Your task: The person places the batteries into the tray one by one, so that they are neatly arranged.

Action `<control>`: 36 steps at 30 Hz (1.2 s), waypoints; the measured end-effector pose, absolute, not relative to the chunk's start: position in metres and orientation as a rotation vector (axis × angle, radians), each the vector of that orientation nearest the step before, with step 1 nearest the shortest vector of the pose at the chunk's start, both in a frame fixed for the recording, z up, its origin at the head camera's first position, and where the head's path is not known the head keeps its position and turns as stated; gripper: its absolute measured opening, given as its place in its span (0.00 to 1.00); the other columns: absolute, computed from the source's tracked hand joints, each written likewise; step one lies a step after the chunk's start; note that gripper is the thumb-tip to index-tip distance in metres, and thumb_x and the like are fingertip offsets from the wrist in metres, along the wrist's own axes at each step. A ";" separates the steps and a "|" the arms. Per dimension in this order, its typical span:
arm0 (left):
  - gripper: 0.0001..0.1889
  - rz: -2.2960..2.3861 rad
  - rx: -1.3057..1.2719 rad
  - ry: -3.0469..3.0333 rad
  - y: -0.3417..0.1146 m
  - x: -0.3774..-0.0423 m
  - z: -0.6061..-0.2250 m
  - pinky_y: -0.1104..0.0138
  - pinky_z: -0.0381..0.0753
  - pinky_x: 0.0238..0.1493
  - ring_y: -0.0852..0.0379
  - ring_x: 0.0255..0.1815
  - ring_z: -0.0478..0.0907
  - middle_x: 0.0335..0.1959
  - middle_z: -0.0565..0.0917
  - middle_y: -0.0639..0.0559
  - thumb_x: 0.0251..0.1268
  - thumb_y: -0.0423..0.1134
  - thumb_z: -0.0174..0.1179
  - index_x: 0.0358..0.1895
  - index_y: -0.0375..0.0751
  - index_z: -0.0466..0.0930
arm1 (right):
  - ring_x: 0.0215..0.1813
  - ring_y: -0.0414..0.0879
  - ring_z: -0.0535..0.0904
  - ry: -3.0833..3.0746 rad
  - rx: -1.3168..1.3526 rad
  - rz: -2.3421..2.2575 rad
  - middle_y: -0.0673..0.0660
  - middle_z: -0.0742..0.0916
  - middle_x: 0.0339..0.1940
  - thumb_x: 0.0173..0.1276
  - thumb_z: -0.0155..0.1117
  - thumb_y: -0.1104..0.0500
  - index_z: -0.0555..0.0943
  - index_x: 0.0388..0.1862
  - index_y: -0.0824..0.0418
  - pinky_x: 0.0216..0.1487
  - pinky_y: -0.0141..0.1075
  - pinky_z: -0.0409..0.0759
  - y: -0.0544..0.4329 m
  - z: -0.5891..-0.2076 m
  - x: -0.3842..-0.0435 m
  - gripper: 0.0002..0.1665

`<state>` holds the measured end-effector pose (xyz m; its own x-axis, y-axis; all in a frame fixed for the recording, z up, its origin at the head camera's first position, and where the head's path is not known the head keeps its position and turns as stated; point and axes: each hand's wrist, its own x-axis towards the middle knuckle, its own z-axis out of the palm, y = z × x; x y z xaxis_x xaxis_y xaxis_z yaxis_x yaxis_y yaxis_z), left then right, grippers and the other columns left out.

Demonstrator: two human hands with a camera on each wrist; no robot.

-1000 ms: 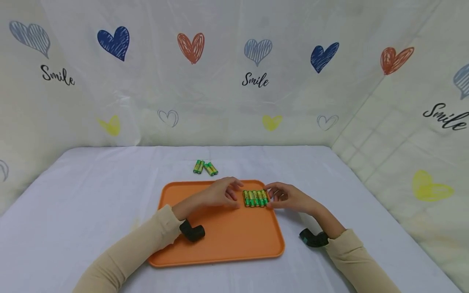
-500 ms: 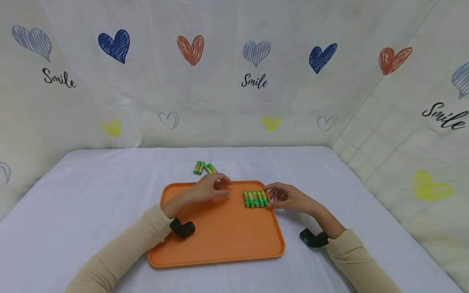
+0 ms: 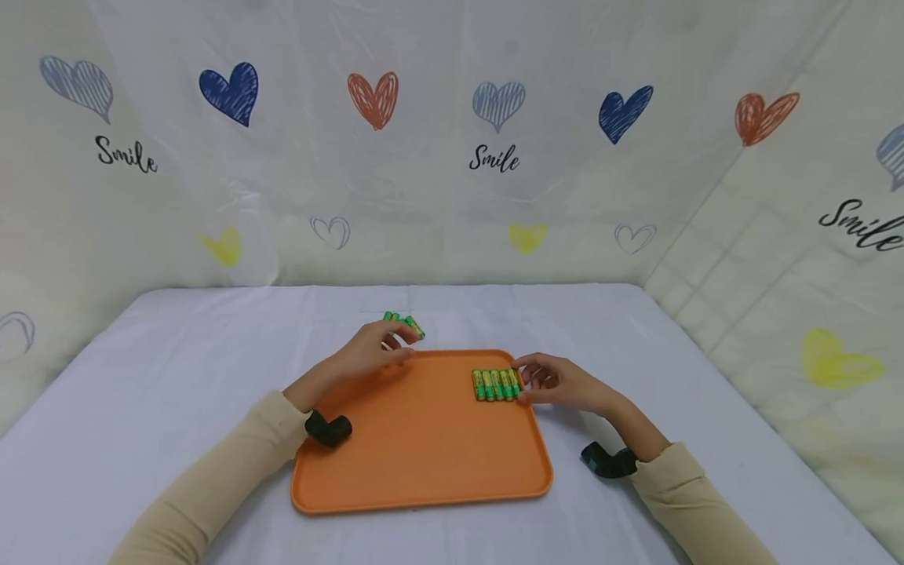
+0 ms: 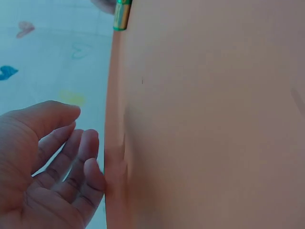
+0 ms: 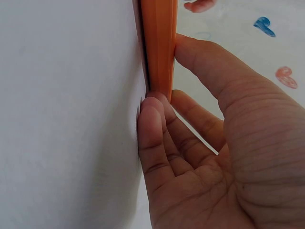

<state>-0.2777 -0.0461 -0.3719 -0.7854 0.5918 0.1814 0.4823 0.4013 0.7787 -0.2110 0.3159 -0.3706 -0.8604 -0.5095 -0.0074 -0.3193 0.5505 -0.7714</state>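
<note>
The person seems to be fetching another green-and-yellow cylindrical battery (image 3: 414, 326) from the loose ones beyond the orange rectangular tray (image 3: 424, 463); next calls for a pinch, I'd say. They lie just past the left hand (image 3: 370, 348), thumb and fingers parted; the battery row (image 3: 496, 385) sits by the right hand (image 3: 565, 384), whose grip I can't tell.

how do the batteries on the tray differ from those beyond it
The tray batteries lie in a neat row; the far batteries point different ways. The tray batteries rest on the orange tray; the far batteries on white cloth. The left hand partly hides the far batteries, not the tray batteries. Both are green and yellow.
</note>
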 end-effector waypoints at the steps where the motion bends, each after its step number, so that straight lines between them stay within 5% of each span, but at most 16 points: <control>1: 0.16 1.343 0.970 2.533 -0.048 -0.279 -0.372 0.60 0.80 0.47 0.50 0.45 0.79 0.53 0.80 0.39 0.68 0.35 0.61 0.55 0.33 0.78 | 0.38 0.44 0.73 2.557 -0.691 -1.202 0.61 0.80 0.42 0.64 0.70 0.59 0.74 0.62 0.67 0.37 0.30 0.73 0.316 -0.371 -0.211 0.29; 17: 0.22 1.378 0.734 2.548 -0.078 -0.310 -0.380 0.63 0.81 0.42 0.44 0.48 0.80 0.52 0.78 0.36 0.66 0.35 0.63 0.61 0.32 0.73 | 0.38 0.44 0.73 2.569 -0.675 -1.195 0.60 0.79 0.41 0.64 0.70 0.60 0.74 0.61 0.67 0.37 0.29 0.73 0.317 -0.371 -0.207 0.29; 36: 0.36 1.236 0.740 2.472 -0.094 -0.330 -0.380 0.49 0.73 0.60 0.38 0.58 0.73 0.61 0.69 0.32 0.63 0.34 0.65 0.71 0.31 0.58 | 0.38 0.43 0.74 2.571 -0.697 -1.201 0.61 0.80 0.42 0.64 0.70 0.60 0.74 0.61 0.67 0.38 0.29 0.74 0.313 -0.371 -0.206 0.29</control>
<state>-0.3295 -0.0935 -0.3803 -0.8297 0.5578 -0.0203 0.3186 0.5031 0.8034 -0.2063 0.3130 -0.3711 -0.8637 -0.5040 0.0022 -0.3252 0.5539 -0.7664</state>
